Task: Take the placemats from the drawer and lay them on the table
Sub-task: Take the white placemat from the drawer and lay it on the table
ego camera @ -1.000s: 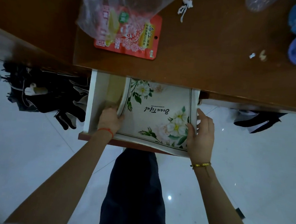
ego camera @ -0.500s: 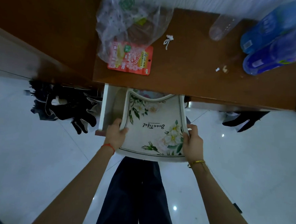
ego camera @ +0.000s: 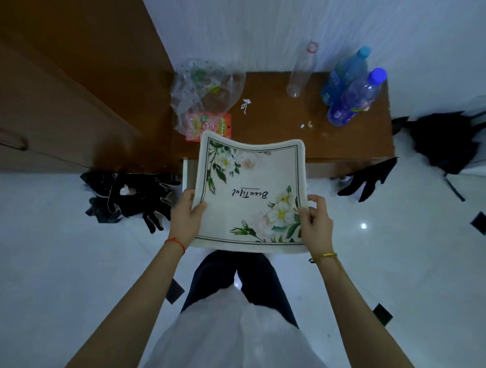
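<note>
A white placemat with green leaves, pale flowers and the word "Beautiful" is held up in front of me, clear of the drawer. My left hand grips its left edge and my right hand grips its right edge. The mat sags slightly between them. The open white drawer shows only as a sliver behind the mat's left side; its inside is hidden. The brown wooden table lies just beyond the mat's far edge.
On the table lie a clear plastic bag, a red packet, an empty clear bottle and two blue bottles. Black gloves lie on the white tiled floor at left, more black cloth at right. A brown cabinet stands left.
Both hands have lifted the placemat out of the drawer and drawn it up and toward me. My view has pulled back, showing the whole table and wall.
</note>
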`<state>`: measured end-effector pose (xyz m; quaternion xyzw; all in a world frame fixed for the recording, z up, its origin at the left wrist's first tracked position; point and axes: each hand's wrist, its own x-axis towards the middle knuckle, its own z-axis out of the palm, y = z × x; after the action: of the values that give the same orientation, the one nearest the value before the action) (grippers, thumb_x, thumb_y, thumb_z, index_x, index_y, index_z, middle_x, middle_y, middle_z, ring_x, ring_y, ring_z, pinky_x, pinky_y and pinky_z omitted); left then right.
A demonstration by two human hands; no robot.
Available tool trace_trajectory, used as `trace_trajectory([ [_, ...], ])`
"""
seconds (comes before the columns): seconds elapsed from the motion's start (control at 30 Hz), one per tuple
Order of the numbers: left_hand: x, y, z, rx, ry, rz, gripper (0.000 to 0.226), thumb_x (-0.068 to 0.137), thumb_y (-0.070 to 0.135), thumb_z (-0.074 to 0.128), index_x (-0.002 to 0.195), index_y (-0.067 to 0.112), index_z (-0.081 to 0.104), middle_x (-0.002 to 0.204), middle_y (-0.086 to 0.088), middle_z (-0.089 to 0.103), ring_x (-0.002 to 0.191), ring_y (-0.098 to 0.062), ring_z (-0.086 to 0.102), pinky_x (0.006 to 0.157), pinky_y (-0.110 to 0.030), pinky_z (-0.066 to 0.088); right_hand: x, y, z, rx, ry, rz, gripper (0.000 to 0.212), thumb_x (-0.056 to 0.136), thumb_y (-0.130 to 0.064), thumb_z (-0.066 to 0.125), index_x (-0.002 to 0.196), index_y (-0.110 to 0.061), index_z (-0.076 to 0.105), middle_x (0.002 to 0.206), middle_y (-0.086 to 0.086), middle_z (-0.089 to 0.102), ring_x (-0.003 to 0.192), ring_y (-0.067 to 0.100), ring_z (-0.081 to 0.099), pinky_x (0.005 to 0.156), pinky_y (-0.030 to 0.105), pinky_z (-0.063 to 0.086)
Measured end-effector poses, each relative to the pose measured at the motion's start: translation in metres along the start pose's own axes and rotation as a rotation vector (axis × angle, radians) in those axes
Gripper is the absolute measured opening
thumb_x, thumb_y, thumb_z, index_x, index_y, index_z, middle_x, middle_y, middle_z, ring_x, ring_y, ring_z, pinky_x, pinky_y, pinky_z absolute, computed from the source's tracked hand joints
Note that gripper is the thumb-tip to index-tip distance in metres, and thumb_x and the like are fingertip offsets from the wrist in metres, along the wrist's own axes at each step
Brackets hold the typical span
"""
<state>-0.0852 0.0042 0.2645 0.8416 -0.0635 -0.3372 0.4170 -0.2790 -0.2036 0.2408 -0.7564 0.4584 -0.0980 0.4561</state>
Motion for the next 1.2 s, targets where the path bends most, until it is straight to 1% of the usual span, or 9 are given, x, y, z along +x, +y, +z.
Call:
trace_trajectory([
  [0.2,-0.035,0.061,-0.016,-0.027,-0.016,0.19,0.016,0.092,0.009,0.056,0.104,0.018,0.052,0.102,0.003,0.064,0.095,-0.015,0.06,0.082,-0.026,0.047,-0.043,-0.042,-0.048,0.104,0.159,0.016,0.021,0.092,-0.013,0.056,0.112,-0.016,0.051,0.056,-0.002,0.053,0.049,0.007,0.05,0.05,0.02,0.04],
  [0.37,-0.05,0.092,-0.02,0.005,-0.086,0.318,0.017,0.089,0.012,0.061,0.1,0.024,0.055,0.101,0.007,0.066,0.096,-0.013,0.063,0.085,-0.029,0.05,-0.082,-0.051,-0.075,0.114,0.298,0.063,0.017,0.091,-0.015,0.058,0.109,-0.013,0.059,0.079,0.01,0.069,0.07,0.018,0.063,0.06,0.022,0.047],
  [0.5,-0.064,0.109,-0.011,0.009,-0.212,0.4,0.018,0.09,0.007,0.059,0.104,0.016,0.056,0.098,0.014,0.064,0.094,-0.006,0.062,0.079,-0.012,0.049,-0.117,-0.049,-0.088,0.127,0.405,0.125,0.018,0.091,-0.015,0.058,0.109,-0.015,0.058,0.074,0.007,0.068,0.066,0.015,0.062,0.057,0.02,0.047],
  [0.63,-0.07,0.121,0.003,0.078,-0.344,0.463,0.017,0.09,0.007,0.059,0.103,0.018,0.056,0.1,0.013,0.066,0.096,-0.004,0.062,0.086,-0.026,0.05,-0.157,-0.042,-0.095,0.139,0.536,0.191,0.018,0.092,-0.015,0.058,0.109,-0.013,0.056,0.069,0.001,0.066,0.061,0.007,0.058,0.058,0.018,0.044],
  [0.8,-0.083,0.148,0.04,0.188,-0.54,0.573,0.019,0.09,0.008,0.059,0.108,0.014,0.055,0.107,0.001,0.068,0.098,-0.012,0.064,0.086,-0.025,0.052,-0.205,-0.034,-0.12,0.181,0.748,0.273,0.018,0.091,-0.012,0.058,0.108,-0.015,0.056,0.069,-0.012,0.062,0.062,-0.005,0.057,0.056,0.006,0.039],
  [0.87,-0.096,0.162,0.059,0.215,-0.599,0.627,0.021,0.09,0.007,0.059,0.11,0.013,0.055,0.107,0.001,0.068,0.095,-0.011,0.063,0.077,-0.014,0.05,-0.224,-0.027,-0.132,0.181,0.827,0.311,0.019,0.091,-0.014,0.058,0.11,-0.013,0.057,0.068,-0.004,0.064,0.06,0.003,0.057,0.055,0.01,0.041],
  [0.97,-0.118,0.178,0.093,0.275,-0.705,0.691,0.021,0.09,0.009,0.058,0.111,0.012,0.056,0.107,0.003,0.067,0.096,-0.011,0.063,0.079,-0.018,0.049,-0.255,-0.015,-0.146,0.198,0.932,0.364,0.02,0.091,-0.015,0.058,0.111,-0.012,0.056,0.071,0.007,0.067,0.063,0.017,0.061,0.058,0.023,0.048],
  [1.07,-0.144,0.188,0.133,0.31,-0.814,0.726,0.021,0.091,0.008,0.058,0.112,0.009,0.056,0.108,0.001,0.066,0.096,-0.011,0.063,0.08,-0.017,0.049,-0.285,0.002,-0.16,0.202,1.036,0.427,0.02,0.091,-0.014,0.059,0.11,-0.011,0.057,0.074,0.003,0.068,0.066,0.006,0.061,0.059,0.013,0.045],
  [1.2,-0.192,0.188,0.196,0.337,-0.971,0.763,0.021,0.092,0.006,0.057,0.112,0.011,0.056,0.108,0.002,0.066,0.092,-0.002,0.062,0.074,-0.006,0.048,-0.336,0.035,-0.177,0.246,1.163,0.537,0.018,0.091,-0.015,0.058,0.109,-0.016,0.056,0.076,-0.002,0.069,0.068,0.003,0.062,0.062,0.02,0.048],
])
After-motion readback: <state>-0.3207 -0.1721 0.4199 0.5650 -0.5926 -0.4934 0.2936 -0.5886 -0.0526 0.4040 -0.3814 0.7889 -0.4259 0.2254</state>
